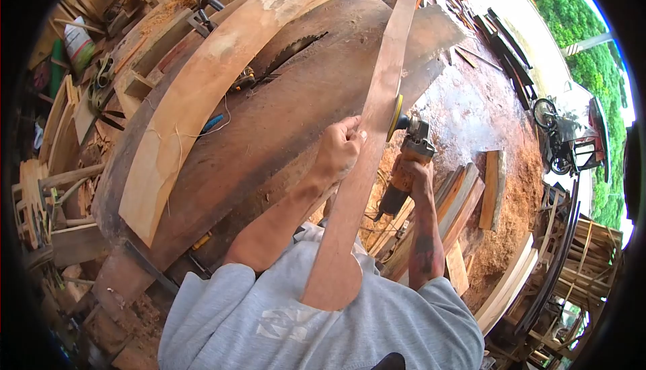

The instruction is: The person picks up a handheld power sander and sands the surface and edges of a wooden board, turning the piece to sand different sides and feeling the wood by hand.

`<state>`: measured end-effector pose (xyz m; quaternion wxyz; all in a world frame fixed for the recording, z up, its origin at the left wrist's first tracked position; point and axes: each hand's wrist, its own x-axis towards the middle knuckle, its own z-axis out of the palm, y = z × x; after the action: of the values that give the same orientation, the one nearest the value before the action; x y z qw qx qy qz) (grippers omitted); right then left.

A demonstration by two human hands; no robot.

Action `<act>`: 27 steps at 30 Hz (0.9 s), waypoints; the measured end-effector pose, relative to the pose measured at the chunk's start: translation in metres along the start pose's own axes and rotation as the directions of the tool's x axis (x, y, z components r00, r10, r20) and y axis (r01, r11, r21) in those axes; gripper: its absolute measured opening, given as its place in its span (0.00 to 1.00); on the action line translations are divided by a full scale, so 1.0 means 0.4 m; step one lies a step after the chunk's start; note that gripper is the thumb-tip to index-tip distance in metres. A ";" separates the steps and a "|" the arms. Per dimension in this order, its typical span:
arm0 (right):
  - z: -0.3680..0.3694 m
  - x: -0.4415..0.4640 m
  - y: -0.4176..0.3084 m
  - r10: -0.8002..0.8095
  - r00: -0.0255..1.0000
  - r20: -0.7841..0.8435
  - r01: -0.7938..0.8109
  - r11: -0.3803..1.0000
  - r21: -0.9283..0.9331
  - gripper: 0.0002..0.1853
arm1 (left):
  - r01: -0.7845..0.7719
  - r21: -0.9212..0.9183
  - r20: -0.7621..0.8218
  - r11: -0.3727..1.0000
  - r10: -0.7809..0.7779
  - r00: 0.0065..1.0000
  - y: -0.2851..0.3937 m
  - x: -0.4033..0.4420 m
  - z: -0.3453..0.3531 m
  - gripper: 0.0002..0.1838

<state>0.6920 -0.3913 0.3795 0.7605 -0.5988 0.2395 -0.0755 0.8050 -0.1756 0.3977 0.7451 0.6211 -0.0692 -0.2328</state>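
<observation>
A long, shaped wooden board (367, 148) runs from my chest out over the edge of the workbench, its rounded end against my shirt. My left hand (340, 146) is closed on the board's left edge near the middle. In my right hand (415, 171) is an orange and black angle grinder (400, 180), held with its body pointing down. The grinder's yellow-rimmed sanding disc (396, 117) is against or very close to the board's right edge; I cannot tell whether it touches.
A wide curved plank (222, 67) lies on the brown workbench (303, 87), with a blue object (211, 124) and thin string nearby. Offcuts (464, 198) and sawdust (515, 215) cover the floor at right. A motorcycle (562, 134) stands outside, and stacked wood sits at left.
</observation>
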 end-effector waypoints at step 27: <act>-0.058 0.126 0.020 0.091 0.996 -0.008 -0.092 0.994 -0.060 0.17 | -0.012 -0.071 0.017 0.997 0.013 1.000 0.085 -0.009 0.004 0.27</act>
<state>0.7242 -0.4297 0.3540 0.7442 -0.6096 0.2708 -0.0350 0.8102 -0.1714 0.4312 0.7674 0.5919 -0.0712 -0.2360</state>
